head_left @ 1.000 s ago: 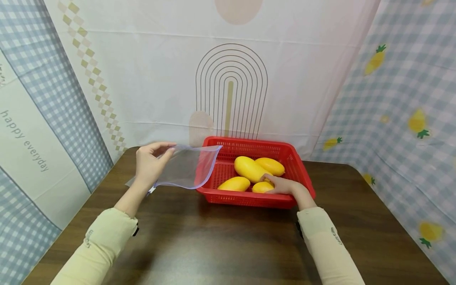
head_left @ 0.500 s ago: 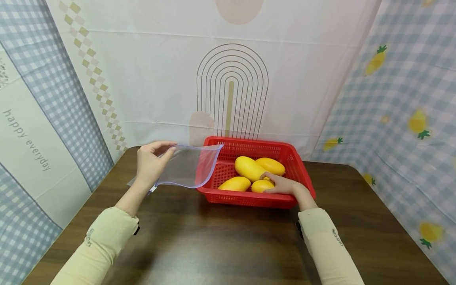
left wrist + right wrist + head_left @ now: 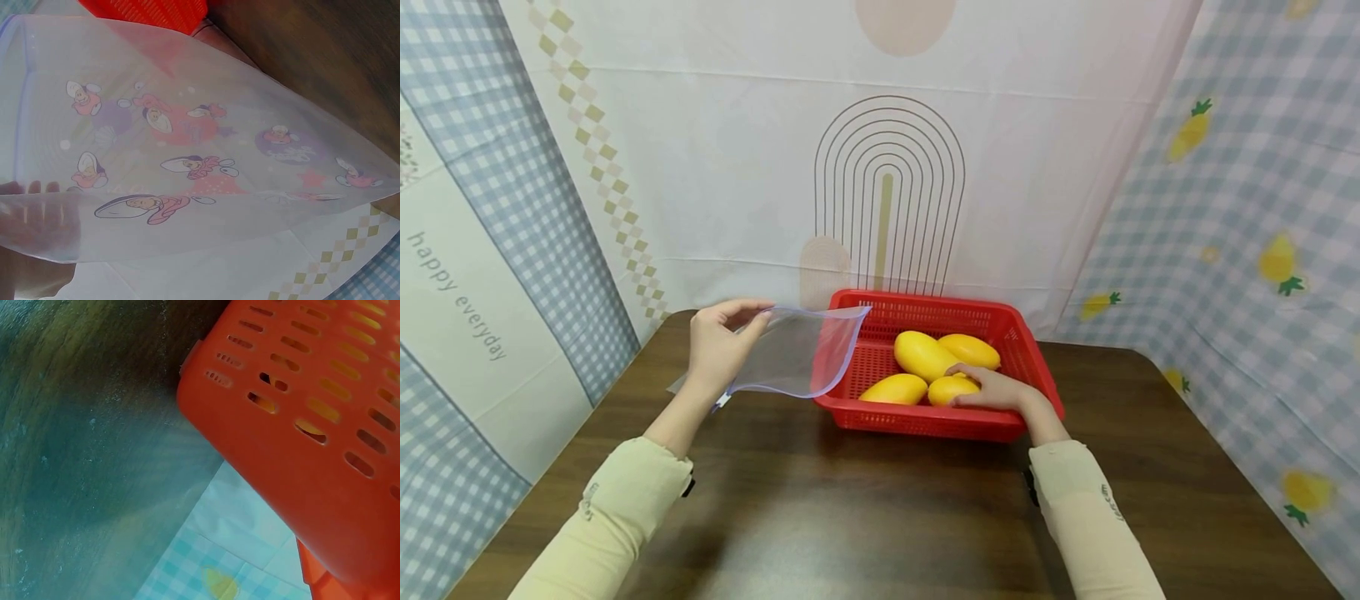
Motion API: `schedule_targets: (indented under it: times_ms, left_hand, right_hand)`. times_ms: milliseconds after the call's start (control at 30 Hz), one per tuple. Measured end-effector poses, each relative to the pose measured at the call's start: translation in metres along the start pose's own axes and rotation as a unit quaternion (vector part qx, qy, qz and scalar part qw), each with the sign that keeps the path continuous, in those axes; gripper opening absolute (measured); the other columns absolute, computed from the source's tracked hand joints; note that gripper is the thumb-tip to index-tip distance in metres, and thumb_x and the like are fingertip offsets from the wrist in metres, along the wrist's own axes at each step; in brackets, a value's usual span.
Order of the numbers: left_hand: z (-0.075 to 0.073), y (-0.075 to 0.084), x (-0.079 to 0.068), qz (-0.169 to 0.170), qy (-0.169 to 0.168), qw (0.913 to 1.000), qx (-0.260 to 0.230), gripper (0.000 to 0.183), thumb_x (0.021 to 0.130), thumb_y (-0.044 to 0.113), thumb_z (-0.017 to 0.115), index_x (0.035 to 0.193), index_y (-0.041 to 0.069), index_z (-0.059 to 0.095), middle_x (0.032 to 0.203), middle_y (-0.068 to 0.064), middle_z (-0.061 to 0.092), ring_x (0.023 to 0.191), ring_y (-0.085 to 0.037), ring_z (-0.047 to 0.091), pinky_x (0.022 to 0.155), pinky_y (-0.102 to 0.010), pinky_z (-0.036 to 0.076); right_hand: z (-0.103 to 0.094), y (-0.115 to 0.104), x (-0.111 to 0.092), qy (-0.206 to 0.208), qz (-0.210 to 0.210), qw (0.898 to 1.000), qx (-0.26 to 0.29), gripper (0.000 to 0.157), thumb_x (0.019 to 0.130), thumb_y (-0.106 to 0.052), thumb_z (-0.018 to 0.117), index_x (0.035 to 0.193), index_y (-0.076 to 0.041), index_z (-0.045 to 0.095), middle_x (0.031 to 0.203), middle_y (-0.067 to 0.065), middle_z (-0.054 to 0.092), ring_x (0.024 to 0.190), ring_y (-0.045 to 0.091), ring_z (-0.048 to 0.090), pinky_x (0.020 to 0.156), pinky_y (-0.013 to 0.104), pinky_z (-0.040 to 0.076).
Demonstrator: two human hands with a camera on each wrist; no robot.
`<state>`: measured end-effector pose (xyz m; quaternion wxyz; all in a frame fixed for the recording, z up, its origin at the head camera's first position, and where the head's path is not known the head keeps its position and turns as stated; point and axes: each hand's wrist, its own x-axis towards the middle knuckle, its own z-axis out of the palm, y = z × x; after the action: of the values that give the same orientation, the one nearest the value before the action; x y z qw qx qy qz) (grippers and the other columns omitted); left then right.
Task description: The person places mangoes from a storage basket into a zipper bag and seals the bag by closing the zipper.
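Observation:
My left hand (image 3: pixel 722 346) pinches the upper edge of a clear zip bag (image 3: pixel 793 346) between thumb and fingers. The bag's purple-trimmed mouth gapes toward the basket, and a white slider hangs at its lower corner. In the left wrist view, cartoon prints cover the bag (image 3: pixel 194 144), and fingers show through its film. My right hand (image 3: pixel 996 389) reaches into a red plastic basket (image 3: pixel 925 421), with fingers and thumb around the front right mango (image 3: pixel 949 390). Three other yellow mangoes lie beside and behind it. In the right wrist view the basket wall (image 3: pixel 262 462) hides that hand.
The basket stands on a dark wooden table (image 3: pixel 850 517), near its back edge. A pale printed cloth (image 3: pixel 722 167) hangs behind, with blue checked cloth (image 3: pixel 1247 292) at the sides. The bag's mouth overlaps the basket's left rim in the head view.
My right thumb and fingers have shifted slightly left around the front right mango. My left hand and the bag stay nearly where they were.

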<state>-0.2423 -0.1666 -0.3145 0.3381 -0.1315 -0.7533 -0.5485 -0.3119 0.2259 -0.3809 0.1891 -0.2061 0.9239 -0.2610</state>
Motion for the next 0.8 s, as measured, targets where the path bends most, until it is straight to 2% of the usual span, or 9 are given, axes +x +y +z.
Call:
schedule_targets:
  times_ms: [300, 600, 800]
  left_hand:
    - [-0.0003, 0.0007, -0.0001, 0.003, 0.0, 1.0, -0.004, 0.011, 0.081, -0.001, 0.069, 0.09, -0.005, 0.073, 0.088, -0.023, 0.071, 0.07, 0.01, 0.058, 0.067, -0.005, 0.047]
    - [-0.0008, -0.001, -0.0007, 0.002, 0.0, 1.0, -0.005, 0.011, 0.081, -0.001, 0.069, 0.09, -0.005, 0.073, 0.089, -0.024, 0.07, 0.071, 0.01, 0.059, 0.068, -0.005, 0.048]
    - [-0.0007, -0.0004, -0.0011, 0.001, -0.003, 1.0, 0.003, 0.011, 0.081, 0.0, 0.069, 0.091, -0.005, 0.073, 0.09, -0.023, 0.071, 0.071, 0.011, 0.058, 0.068, -0.005, 0.047]
  right_hand:
    - [-0.0012, 0.0002, -0.0006, -0.011, -0.003, 1.0, 0.004, 0.058, 0.086, -0.049, 0.06, 0.134, -0.019, 0.045, 0.13, 0.011, 0.051, 0.121, 0.03, 0.042, 0.104, 0.057, 0.035]
    - [-0.0019, -0.0025, -0.0018, -0.016, 0.013, 1.0, 0.014, 0.056, 0.084, -0.05, 0.062, 0.128, -0.021, 0.044, 0.125, 0.009, 0.051, 0.118, 0.027, 0.043, 0.103, 0.053, 0.038]
    - [-0.0029, -0.0012, -0.0021, -0.022, 0.008, 1.0, 0.016, 0.055, 0.086, -0.048, 0.06, 0.129, -0.018, 0.042, 0.123, 0.011, 0.05, 0.118, 0.029, 0.042, 0.103, 0.054, 0.037]
